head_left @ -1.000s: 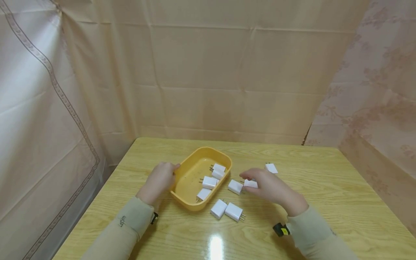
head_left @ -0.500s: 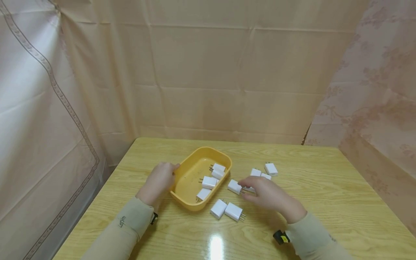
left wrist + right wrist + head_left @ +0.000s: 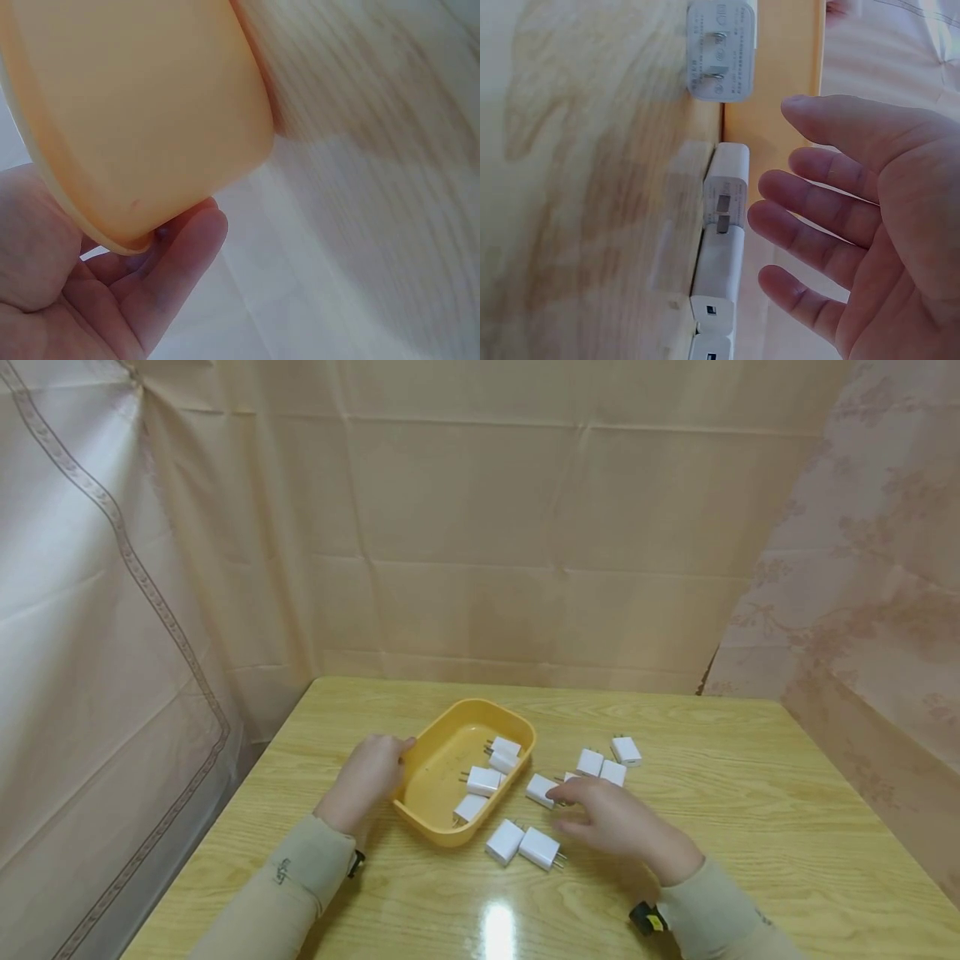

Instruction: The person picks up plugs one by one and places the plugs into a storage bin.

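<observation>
My left hand [image 3: 367, 781] grips the left rim of a yellow plastic bin [image 3: 438, 764], which holds several white plug-in chargers [image 3: 483, 781]. In the left wrist view, the thumb and fingers lie on either side of the bin's rim [image 3: 56, 187]. My right hand [image 3: 618, 822] hovers beside a white charger [image 3: 540, 791] just right of the bin, its fingertips close to the prongs. Seen from the right wrist, its fingers [image 3: 810, 199] are loosely extended, with nothing held, alongside a row of chargers [image 3: 720, 262].
Two chargers [image 3: 538, 849] lie at the bin's near right corner. Several more, including one farthest right [image 3: 626, 750], lie beyond the right hand on the wood-grain table [image 3: 750, 827]. Beige cloth [image 3: 480, 527] hangs behind the table.
My right hand has shifted slightly towards me and lowered, uncovering chargers behind it, and its fingertips are now nearer the charger by the bin. The left hand and bin stay put.
</observation>
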`<move>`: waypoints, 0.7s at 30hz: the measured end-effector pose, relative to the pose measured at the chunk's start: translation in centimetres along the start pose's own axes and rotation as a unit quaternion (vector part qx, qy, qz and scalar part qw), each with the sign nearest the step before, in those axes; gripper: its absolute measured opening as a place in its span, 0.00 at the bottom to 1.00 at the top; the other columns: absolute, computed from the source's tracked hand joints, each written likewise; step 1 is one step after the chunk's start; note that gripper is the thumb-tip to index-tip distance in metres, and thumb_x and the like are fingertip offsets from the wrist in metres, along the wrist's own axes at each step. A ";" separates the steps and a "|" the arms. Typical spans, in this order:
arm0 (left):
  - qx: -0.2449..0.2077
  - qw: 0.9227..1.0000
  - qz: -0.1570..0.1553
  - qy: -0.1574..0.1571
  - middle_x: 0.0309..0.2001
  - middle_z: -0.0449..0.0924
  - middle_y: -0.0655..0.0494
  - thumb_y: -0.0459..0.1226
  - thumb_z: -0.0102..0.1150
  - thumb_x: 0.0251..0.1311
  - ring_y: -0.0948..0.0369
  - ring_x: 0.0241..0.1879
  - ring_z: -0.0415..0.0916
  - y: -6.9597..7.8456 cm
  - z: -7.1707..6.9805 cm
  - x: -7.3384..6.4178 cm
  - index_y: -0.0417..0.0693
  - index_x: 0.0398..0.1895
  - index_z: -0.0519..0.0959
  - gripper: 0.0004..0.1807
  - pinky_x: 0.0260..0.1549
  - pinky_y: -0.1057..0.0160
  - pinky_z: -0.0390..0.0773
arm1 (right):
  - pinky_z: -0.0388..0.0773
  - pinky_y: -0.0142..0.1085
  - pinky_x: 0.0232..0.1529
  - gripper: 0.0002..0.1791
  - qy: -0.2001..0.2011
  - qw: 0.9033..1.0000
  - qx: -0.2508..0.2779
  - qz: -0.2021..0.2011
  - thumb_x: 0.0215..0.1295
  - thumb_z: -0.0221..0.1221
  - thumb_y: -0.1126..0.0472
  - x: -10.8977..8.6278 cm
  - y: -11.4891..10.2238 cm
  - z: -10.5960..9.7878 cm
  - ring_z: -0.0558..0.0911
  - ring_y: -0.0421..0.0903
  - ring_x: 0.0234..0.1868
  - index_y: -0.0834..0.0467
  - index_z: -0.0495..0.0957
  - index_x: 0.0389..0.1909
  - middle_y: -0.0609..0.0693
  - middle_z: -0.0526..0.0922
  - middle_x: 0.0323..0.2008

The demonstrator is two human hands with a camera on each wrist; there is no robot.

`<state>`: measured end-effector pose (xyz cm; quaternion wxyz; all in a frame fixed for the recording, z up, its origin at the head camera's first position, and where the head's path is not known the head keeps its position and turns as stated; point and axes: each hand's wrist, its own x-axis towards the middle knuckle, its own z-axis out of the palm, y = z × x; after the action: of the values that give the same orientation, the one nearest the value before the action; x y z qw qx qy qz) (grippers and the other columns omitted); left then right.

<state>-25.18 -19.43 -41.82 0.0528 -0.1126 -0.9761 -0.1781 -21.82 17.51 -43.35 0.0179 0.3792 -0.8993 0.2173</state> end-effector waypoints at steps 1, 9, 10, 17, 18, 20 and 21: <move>-0.001 1.000 0.000 0.000 0.59 0.80 0.39 0.23 0.56 0.64 0.56 0.28 0.73 0.0 0.0 0.0 0.38 0.63 0.79 0.23 0.22 0.64 0.71 | 0.74 0.53 0.61 0.19 -0.003 1.000 0.001 -0.001 0.67 0.67 0.58 0.0 0.0 0.1 0.80 0.57 0.59 0.61 0.83 0.56 0.53 0.85 0.53; -0.005 1.000 -0.001 0.002 0.59 0.80 0.38 0.22 0.55 0.63 0.57 0.24 0.70 0.1 0.0 -0.1 0.36 0.63 0.78 0.24 0.20 0.64 0.70 | 0.78 0.47 0.55 0.22 -0.030 1.000 0.001 0.005 0.66 0.68 0.54 -0.1 -0.4 0.6 0.82 0.46 0.53 0.61 0.83 0.57 0.49 0.86 0.52; -0.005 1.000 -0.001 0.002 0.59 0.80 0.39 0.22 0.55 0.63 0.58 0.23 0.68 0.1 0.0 -0.1 0.37 0.63 0.78 0.24 0.20 0.65 0.69 | 0.78 0.47 0.55 0.21 -0.031 1.000 -0.003 0.002 0.66 0.68 0.55 -0.1 -0.4 0.7 0.82 0.46 0.52 0.61 0.83 0.56 0.49 0.86 0.51; -0.007 1.000 -0.006 0.000 0.59 0.79 0.38 0.23 0.53 0.63 0.60 0.18 0.60 0.1 -0.1 -0.1 0.37 0.64 0.77 0.25 0.18 0.65 0.66 | 0.80 0.45 0.53 0.19 -0.030 0.999 -0.008 -0.019 0.66 0.67 0.56 -0.1 -0.8 1.2 0.83 0.46 0.49 0.61 0.83 0.55 0.50 0.86 0.48; -0.008 1.000 -0.005 0.001 0.59 0.79 0.38 0.22 0.53 0.63 0.60 0.18 0.59 0.1 -0.1 -0.1 0.36 0.64 0.77 0.24 0.18 0.65 0.66 | 0.80 0.45 0.52 0.19 -0.031 0.999 -0.007 -0.018 0.67 0.67 0.56 -0.1 -0.8 1.2 0.83 0.46 0.49 0.61 0.83 0.55 0.49 0.86 0.47; -0.010 1.000 -0.004 0.002 0.59 0.80 0.38 0.22 0.53 0.63 0.61 0.17 0.59 0.1 0.0 -0.1 0.36 0.64 0.77 0.24 0.17 0.65 0.66 | 0.80 0.44 0.51 0.19 -0.032 0.999 -0.007 -0.021 0.67 0.66 0.56 -0.1 -0.9 1.3 0.83 0.46 0.47 0.61 0.83 0.54 0.49 0.86 0.46; -0.010 1.000 -0.002 0.004 0.58 0.80 0.38 0.22 0.54 0.63 0.61 0.17 0.59 0.1 0.0 -0.2 0.36 0.64 0.78 0.24 0.17 0.66 0.65 | 0.80 0.44 0.51 0.19 -0.032 0.999 -0.008 -0.022 0.67 0.66 0.56 -0.1 -0.9 1.3 0.83 0.46 0.47 0.61 0.83 0.54 0.49 0.86 0.46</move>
<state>-24.98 -19.36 -41.77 0.0549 -0.1109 -0.9742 -0.1885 -20.96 16.49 -44.22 -0.0029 0.4051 -0.8927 0.1973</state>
